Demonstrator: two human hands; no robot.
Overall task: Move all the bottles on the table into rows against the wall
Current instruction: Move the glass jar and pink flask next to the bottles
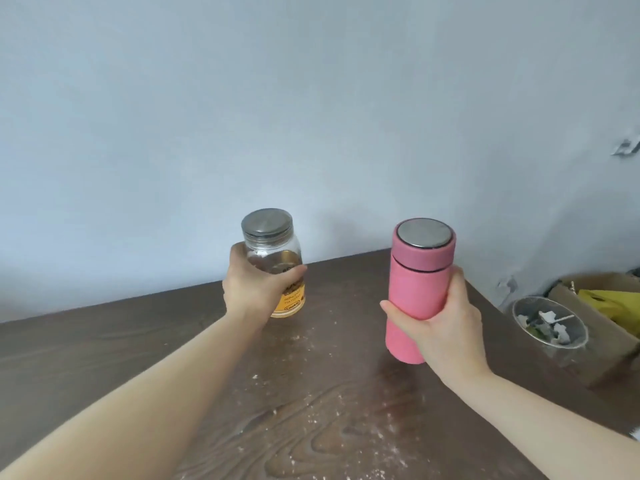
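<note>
My left hand (254, 289) grips a clear glass jar (273, 251) with a metal lid and an orange label, held tilted just above the dark wooden table (138, 341), close to the pale wall (311, 116). My right hand (446, 323) holds a pink thermos bottle (415, 292) with a steel-topped cap, upright and slightly tilted, nearer to me than the jar. Whether either bottle touches the tabletop I cannot tell. No other bottles show on the table.
White crumbs and dust speckle the table (311, 410). Past the table's right edge stands a cardboard box (588, 341) holding a yellow item (602, 303) and a clear round container (549, 322) with scraps inside.
</note>
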